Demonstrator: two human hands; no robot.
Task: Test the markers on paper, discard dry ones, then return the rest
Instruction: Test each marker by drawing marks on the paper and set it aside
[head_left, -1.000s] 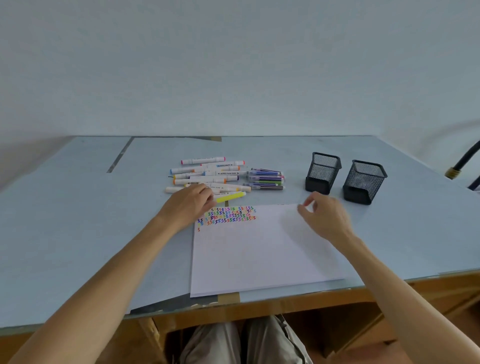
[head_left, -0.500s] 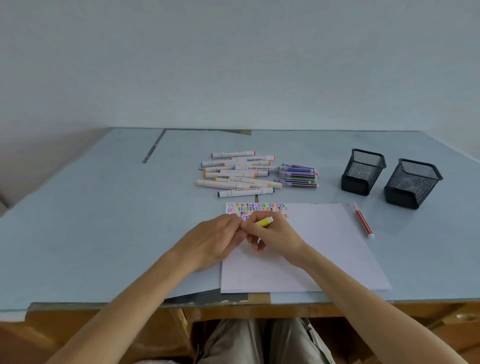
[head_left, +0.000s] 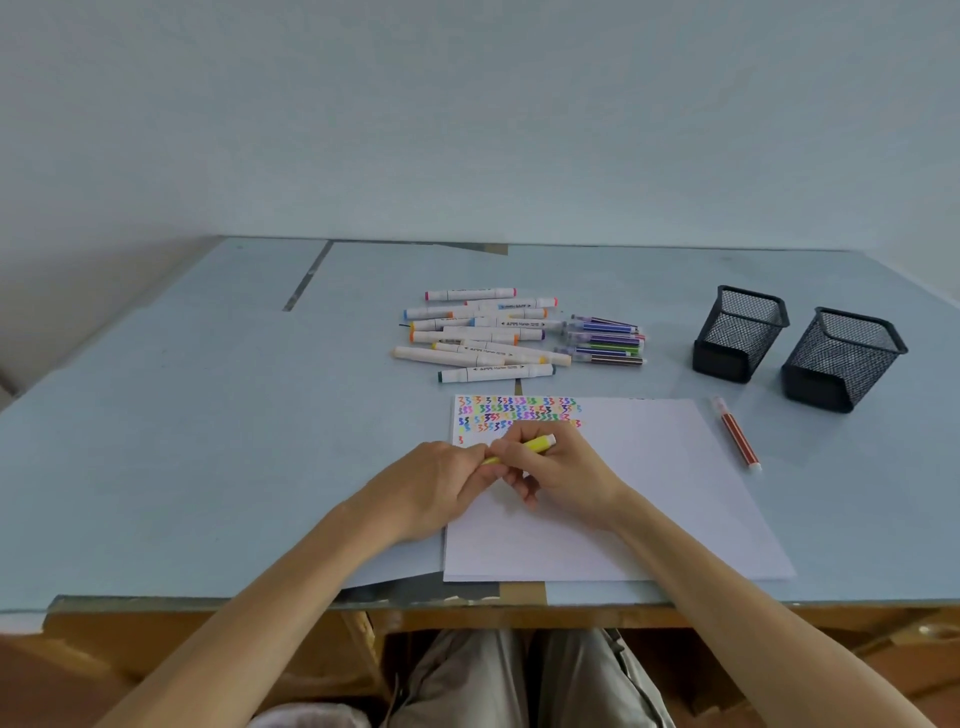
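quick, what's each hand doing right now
Left hand: pinches one end of the yellow marker.
Right hand: grips the same yellow marker.

Wide bare counter (head_left: 171, 441) left of the paper (head_left: 639, 493), marker pile (head_left: 483, 335) crowding the strip just behind the paper, red marker (head_left: 737, 434) lying beside its right edge, two mesh holders (head_left: 795, 345) standing upright behind-right of the paper, open gap between pile and holders
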